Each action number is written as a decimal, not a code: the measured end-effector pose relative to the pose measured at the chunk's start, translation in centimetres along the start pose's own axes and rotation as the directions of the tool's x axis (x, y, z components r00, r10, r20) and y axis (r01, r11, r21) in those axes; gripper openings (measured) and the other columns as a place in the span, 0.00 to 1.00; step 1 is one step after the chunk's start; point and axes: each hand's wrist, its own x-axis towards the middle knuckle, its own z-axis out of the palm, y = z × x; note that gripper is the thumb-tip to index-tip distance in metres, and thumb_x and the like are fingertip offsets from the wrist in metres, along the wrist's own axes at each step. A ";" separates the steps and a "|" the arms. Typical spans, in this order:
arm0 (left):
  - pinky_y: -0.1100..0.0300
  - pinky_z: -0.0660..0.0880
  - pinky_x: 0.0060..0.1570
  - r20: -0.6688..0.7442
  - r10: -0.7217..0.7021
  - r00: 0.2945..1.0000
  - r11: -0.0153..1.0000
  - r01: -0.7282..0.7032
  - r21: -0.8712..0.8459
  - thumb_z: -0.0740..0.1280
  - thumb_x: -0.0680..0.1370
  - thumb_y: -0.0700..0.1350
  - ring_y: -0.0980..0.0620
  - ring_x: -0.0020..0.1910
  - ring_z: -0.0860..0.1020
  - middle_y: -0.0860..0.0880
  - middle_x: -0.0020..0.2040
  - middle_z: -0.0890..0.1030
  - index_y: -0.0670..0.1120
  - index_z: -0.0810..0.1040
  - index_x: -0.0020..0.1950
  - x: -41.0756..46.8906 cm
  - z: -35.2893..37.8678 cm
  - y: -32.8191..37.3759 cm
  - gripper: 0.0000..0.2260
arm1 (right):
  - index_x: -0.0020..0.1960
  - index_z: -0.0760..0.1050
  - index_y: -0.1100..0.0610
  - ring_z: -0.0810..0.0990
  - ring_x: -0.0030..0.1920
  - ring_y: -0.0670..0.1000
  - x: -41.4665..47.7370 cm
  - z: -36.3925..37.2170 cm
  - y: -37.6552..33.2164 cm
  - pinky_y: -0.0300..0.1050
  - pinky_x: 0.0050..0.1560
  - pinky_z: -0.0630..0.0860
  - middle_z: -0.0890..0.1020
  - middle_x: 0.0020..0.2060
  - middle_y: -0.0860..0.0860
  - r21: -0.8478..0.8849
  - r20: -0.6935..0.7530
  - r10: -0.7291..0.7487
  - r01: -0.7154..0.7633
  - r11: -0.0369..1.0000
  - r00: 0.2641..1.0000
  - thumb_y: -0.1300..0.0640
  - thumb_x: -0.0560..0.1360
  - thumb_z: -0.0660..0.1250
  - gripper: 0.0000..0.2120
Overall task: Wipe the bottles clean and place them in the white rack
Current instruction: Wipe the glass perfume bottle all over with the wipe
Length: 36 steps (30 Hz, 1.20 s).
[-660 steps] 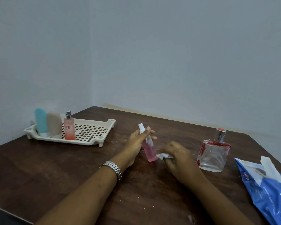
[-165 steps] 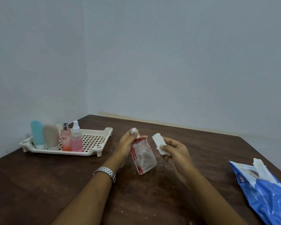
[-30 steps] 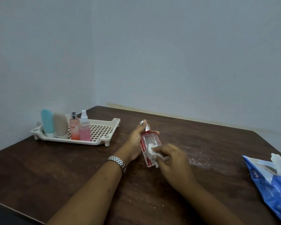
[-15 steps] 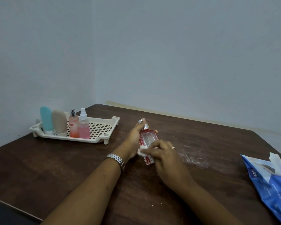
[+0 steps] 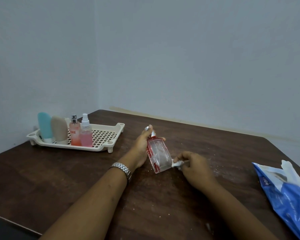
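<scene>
Left hand (image 5: 142, 149) grips the clear glass bottle (image 5: 158, 155) near its silver cap, tilted, base just above the table (image 5: 76, 179). Right hand (image 5: 194, 168) pinches a white wipe (image 5: 177, 164) against the bottle's lower corner. White rack (image 5: 104, 135) sits well apart at far left (four bottles upright inside: blue, beige, orange, pink). Blue packet (image 5: 287, 193) at right edge.

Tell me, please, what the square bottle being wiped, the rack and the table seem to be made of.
Square bottle: likely clear glass, glossy; you see through its walls, with red trim and a silvery metal-look cap. Rack: cream moulded plastic, matte, with a perforated floor and moulded feet. Table: dark wood or wood-look laminate, dull, showing grain streaks.
</scene>
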 end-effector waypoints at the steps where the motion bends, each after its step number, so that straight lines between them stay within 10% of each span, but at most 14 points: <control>1: 0.47 0.74 0.56 -0.003 0.000 1.000 1.000 0.000 -0.008 0.57 0.81 0.55 0.43 0.44 0.80 0.39 0.46 0.81 0.46 0.56 0.73 -0.1 0.1 0.0 0.24 | 0.41 0.75 0.49 0.75 0.39 0.41 -0.2 0.1 -0.4 0.29 0.32 0.70 0.78 0.40 0.43 0.012 0.007 0.005 -0.005 1.000 1.000 0.64 0.74 0.67 0.10; 9: 0.49 0.77 0.51 -0.022 -0.048 0.999 0.999 0.048 0.003 0.58 0.80 0.59 0.44 0.42 0.82 0.40 0.44 0.83 0.42 0.60 0.73 0.5 -0.4 -0.2 0.28 | 0.45 0.80 0.52 0.79 0.37 0.44 -1.4 0.7 -2.2 0.33 0.34 0.73 0.81 0.40 0.47 0.092 0.004 -0.044 0.044 0.995 0.999 0.58 0.70 0.73 0.04; 19: 0.38 0.70 0.64 -0.102 0.036 0.994 0.999 -0.034 0.026 0.56 0.82 0.54 0.36 0.53 0.78 0.39 0.45 0.81 0.53 0.66 0.50 0.5 -0.1 -0.5 0.07 | 0.39 0.78 0.51 0.82 0.39 0.51 -1.1 1.4 -1.1 0.51 0.42 0.81 0.81 0.37 0.50 0.293 -0.061 0.067 -0.046 0.955 0.996 0.61 0.70 0.73 0.07; 27: 0.56 0.76 0.41 -0.236 0.041 0.971 0.994 -0.016 0.104 0.54 0.82 0.55 0.47 0.35 0.81 0.43 0.38 0.83 0.43 0.68 0.65 1.4 -0.6 -0.8 0.18 | 0.39 0.75 0.55 0.81 0.41 0.52 -1.4 2.9 -1.3 0.46 0.38 0.79 0.80 0.43 0.53 0.394 -0.063 0.101 -0.068 0.917 0.993 0.66 0.71 0.71 0.08; 36: 0.55 0.75 0.49 -0.376 0.022 0.926 0.974 0.065 0.219 0.52 0.82 0.56 0.43 0.53 0.79 0.38 0.54 0.81 0.42 0.68 0.65 1.9 -0.4 -1.5 0.21 | 0.38 0.74 0.52 0.79 0.44 0.52 0.6 3.8 0.1 0.47 0.42 0.78 0.78 0.48 0.56 0.475 -0.157 0.279 -0.175 0.862 0.947 0.69 0.71 0.67 0.12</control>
